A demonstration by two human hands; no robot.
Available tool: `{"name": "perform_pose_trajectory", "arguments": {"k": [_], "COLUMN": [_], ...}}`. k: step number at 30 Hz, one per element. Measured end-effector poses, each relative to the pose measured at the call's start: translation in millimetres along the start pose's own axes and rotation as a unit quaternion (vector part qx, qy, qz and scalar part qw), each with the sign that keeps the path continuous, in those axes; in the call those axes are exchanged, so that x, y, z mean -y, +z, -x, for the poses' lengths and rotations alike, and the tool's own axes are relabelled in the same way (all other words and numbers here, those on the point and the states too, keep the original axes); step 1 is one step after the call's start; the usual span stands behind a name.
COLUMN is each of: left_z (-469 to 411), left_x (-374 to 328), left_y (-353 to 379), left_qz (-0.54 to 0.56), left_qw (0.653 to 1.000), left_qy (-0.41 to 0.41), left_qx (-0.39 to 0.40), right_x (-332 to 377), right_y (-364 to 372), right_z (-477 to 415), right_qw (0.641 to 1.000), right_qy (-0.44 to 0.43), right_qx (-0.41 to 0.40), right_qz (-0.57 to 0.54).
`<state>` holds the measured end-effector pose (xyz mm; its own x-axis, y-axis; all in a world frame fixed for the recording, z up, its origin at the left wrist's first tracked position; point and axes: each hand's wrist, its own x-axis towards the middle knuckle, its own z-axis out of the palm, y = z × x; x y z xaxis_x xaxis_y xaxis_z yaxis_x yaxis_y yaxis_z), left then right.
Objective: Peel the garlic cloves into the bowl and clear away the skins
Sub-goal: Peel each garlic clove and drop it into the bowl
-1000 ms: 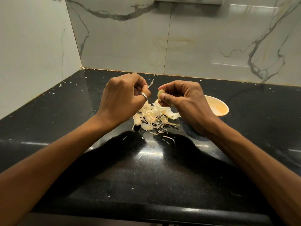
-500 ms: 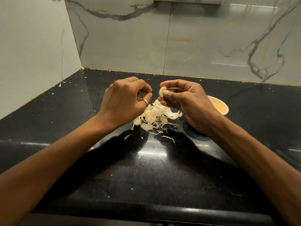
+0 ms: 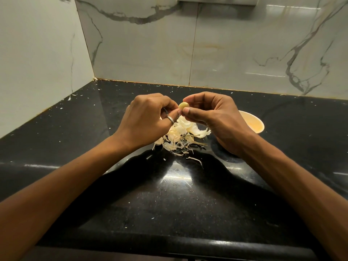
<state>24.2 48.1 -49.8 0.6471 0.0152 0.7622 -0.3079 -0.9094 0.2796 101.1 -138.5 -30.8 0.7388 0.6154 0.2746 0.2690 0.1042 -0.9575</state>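
Note:
My right hand point(image 3: 212, 117) pinches a small pale garlic clove point(image 3: 183, 105) between thumb and forefinger, held above the counter. My left hand point(image 3: 148, 117), with a ring on one finger, has its fingers curled and its thumb tip touching the clove's lower left side. Below both hands a heap of white garlic skins point(image 3: 180, 138) lies on the black counter. An orange-cream bowl point(image 3: 253, 124) stands behind my right wrist, partly hidden by it; its contents cannot be seen.
The black stone counter point(image 3: 169, 204) meets marble-tiled walls at the back and left, forming a corner point(image 3: 94, 78). Small skin flecks are scattered over the counter, with one loose strip point(image 3: 195, 160) nearer to me. The rounded front edge point(image 3: 169, 243) runs along the bottom.
Both hands have risen slightly and closed in. My left thumb now touches the clove; a second ago the hands were apart. The clove sits higher in my right fingers.

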Motion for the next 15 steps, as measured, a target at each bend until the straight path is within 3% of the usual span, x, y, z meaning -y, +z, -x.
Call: {"name": "perform_pose_trajectory", "arguments": {"k": [15], "left_z": [0.3], "left_x": [0.2], "left_y": [-1.2], "left_qz": [0.006], "left_qw": [1.0], "left_qy": [-0.012], "left_qx": [0.007], "right_x": [-2.4], "right_y": [2.2], "right_z": [1.7], "right_qw": [0.997], "right_qy": [-0.061], "right_qx": [0.022], "right_qz": [0.038]}}
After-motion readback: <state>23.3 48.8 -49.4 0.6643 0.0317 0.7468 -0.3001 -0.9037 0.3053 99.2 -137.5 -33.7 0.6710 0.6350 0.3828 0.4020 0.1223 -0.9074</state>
